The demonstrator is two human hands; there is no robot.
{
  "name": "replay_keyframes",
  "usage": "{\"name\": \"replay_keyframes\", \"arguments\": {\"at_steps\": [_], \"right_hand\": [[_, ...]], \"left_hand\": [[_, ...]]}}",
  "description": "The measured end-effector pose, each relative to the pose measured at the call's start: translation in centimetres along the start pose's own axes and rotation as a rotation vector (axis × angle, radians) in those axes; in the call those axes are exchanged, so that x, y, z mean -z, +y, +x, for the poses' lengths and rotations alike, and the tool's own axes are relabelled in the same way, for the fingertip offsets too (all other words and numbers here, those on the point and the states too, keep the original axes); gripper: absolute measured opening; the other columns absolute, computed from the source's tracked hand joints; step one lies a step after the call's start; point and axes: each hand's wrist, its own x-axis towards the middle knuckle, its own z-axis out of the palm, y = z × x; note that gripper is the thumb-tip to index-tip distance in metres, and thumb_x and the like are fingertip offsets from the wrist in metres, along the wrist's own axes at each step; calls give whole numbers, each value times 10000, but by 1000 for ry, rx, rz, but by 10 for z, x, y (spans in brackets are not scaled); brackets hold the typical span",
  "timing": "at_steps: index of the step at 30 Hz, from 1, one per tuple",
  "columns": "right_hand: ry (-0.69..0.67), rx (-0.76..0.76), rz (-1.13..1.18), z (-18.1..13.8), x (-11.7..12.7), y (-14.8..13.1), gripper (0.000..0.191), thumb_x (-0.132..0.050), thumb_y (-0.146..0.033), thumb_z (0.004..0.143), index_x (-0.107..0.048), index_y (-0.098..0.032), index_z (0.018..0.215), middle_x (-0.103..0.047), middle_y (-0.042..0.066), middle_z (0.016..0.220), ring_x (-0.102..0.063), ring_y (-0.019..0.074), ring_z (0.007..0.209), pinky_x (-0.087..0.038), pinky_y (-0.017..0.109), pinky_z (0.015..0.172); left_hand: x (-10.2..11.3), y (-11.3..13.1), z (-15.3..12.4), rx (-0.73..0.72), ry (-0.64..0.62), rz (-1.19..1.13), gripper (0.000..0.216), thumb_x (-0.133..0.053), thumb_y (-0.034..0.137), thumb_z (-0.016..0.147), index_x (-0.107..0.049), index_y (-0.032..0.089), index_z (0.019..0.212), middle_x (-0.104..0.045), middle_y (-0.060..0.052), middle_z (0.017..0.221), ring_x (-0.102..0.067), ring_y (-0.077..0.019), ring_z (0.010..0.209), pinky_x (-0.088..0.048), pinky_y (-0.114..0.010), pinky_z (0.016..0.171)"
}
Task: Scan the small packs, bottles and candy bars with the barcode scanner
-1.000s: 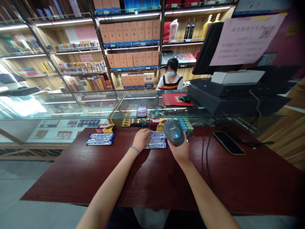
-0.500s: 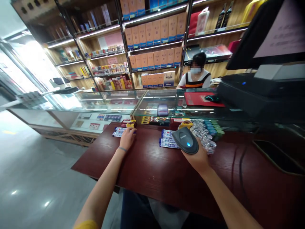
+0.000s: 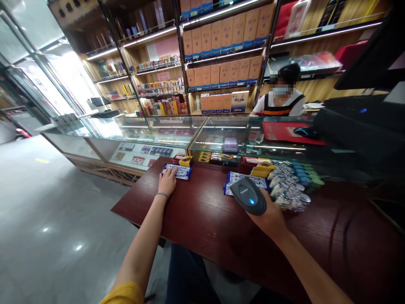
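Two hands are at work over a dark red table. The left hand lies flat and open, palm down, its fingertips on the near edge of the left packs, a few blue-and-white wrapped bars side by side near the table's far left corner. Just behind them sits a small stack of red-and-yellow bars.

The right hand is closed around the grip of a dark scanner, holding it from below with the head raised and a blue light showing on top. The scanner's head hangs just in front of the middle packs, more blue-and-white bars, and partly covers them. I cannot tell whether it touches them.

The two sets of packs are well apart, with bare table between, and so are the hands. To the right of the middle packs lies a heap of foil sweets, with green rolls beyond it. A glass counter runs behind the table, and a person sits behind that.
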Motion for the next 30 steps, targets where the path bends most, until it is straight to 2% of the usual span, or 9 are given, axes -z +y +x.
{"name": "replay_keyframes", "arguments": {"at_steps": [6, 11, 14, 16, 18, 21, 25, 27, 30], "right_hand": [[-10, -27, 34, 1, 0, -1, 419, -674, -398, 794, -600, -279, 1190, -758, 60, 977, -747, 292, 741, -584, 381, 645], [2, -20, 16, -1, 0, 0, 418, -678, -396, 805, -585, -273, 1194, -756, 50, 950, -739, 277, 703, -557, 355, 602], [27, -3, -31, -2, -2, 3, 429, -671, -394, 810, -574, -269, 1209, -757, 57, 975, -747, 291, 740, -555, 361, 603], [45, 0, -49, -4, -5, 6, 472, -681, -397, 801, -562, -268, 1239, -758, 58, 1001, -750, 295, 759, -563, 367, 615], [65, -3, -55, -5, -7, 9, 520, -699, -394, 789, -546, -273, 1271, -759, 54, 1014, -749, 292, 762, -570, 371, 627], [80, -12, -50, -6, -7, 9, 563, -711, -392, 785, -527, -282, 1305, -760, 57, 1056, -757, 299, 804, -579, 370, 651], [-8, -68, -23, -2, -2, 2, 551, -701, -404, 781, -534, -285, 1293, -772, 68, 1053, -768, 314, 809, -569, 356, 622], [-105, -67, -30, 1, -1, -3, 525, -684, -394, 781, -549, -278, 1275, -778, 63, 1022, -769, 310, 772, -556, 350, 593], [-217, 3, -26, 2, -3, -9, 504, -667, -354, 770, -566, -273, 1257, -782, 36, 973, -768, 291, 737, -548, 337, 582]], "left_hand": [[3, 0, -1, 3, 15, 21, 457, -491, 149, 903, -662, 281, 1306, -604, -138, 1374, -513, -324, 1293, -361, -569, 1117], [11, -2, -2, -67, 55, -15, 376, -470, 100, 909, -732, 237, 1142, -685, -129, 1166, -586, -291, 1157, -425, -473, 1067], [14, 0, -4, -82, 157, -151, 338, -468, 163, 955, -692, 226, 1200, -699, -128, 1167, -602, -281, 1161, -444, -451, 1065], [13, 5, -4, -18, 250, -326, 330, -499, 257, 977, -635, 222, 1276, -692, -124, 1217, -619, -268, 1165, -481, -425, 1036], [10, 14, -3, 97, 291, -556, 357, -555, 337, 960, -595, 226, 1297, -700, -104, 1206, -658, -242, 1112, -534, -383, 961], [7, 30, -2, 212, 166, -923, 417, -666, 405, 876, -600, 208, 1238, -729, -72, 1080, -713, -213, 971, -580, -324, 823], [11, 51, -7, 245, -189, -1317, 619, -773, 487, 775, -567, 173, 1268, -733, -87, 1041, -754, -225, 808, -587, -288, 633], [15, 59, -12, 265, -321, -1420, 686, -808, 500, 743, -547, 182, 1293, -733, -102, 1077, -759, -229, 765, -590, -288, 580], [18, 65, -18, 264, -445, -1469, 701, -844, 478, 717, -549, 186, 1281, -741, -117, 1090, -765, -238, 754, -599, -287, 554]]}}
